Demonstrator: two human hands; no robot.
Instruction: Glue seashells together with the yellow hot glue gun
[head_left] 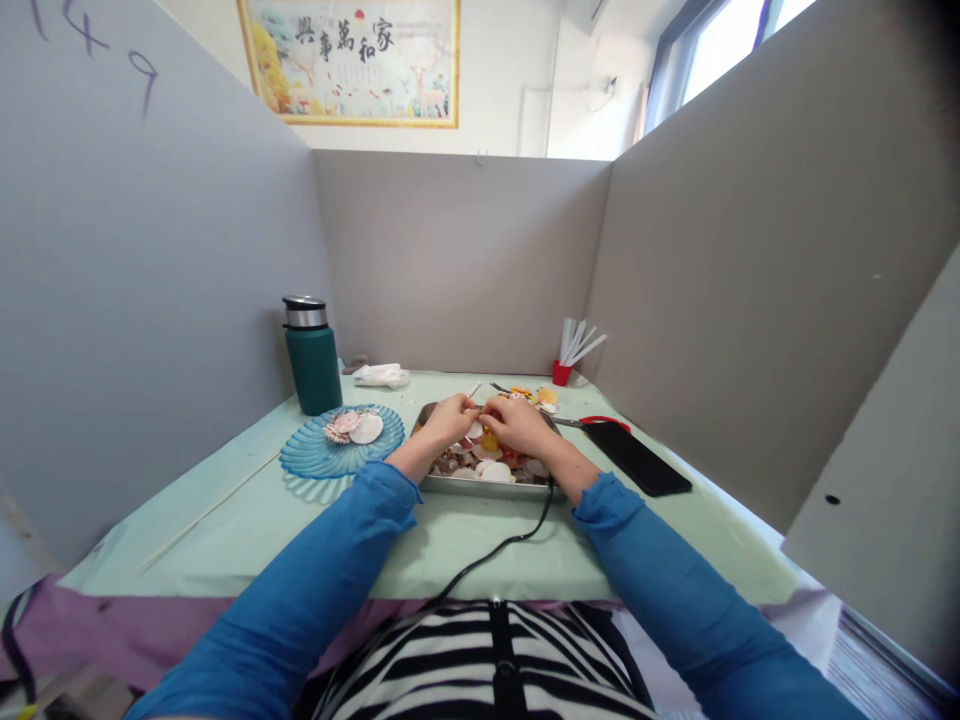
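Note:
Both my hands meet above a metal tray (480, 489) filled with shells and small bits. My left hand (451, 418) is closed in a pinch, and a short white stick-like piece (474, 389) shows just beyond its fingertips. Close against it, my right hand (516, 420) is also pinched, fingertips nearly touching the left ones. What sits between the fingers is too small and hidden to name. White round pieces (495, 471) lie in the tray's near part, below my hands. Something yellow (490, 440) shows between my wrists.
Left of the tray sits a blue glass plate (300, 450) with shells (343, 427), near a green bottle (313, 365). To the right are a black phone (637, 458), red-handled scissors (606, 422) and a red cup (561, 373) of white sticks. A black cable (502, 546) crosses the table's front.

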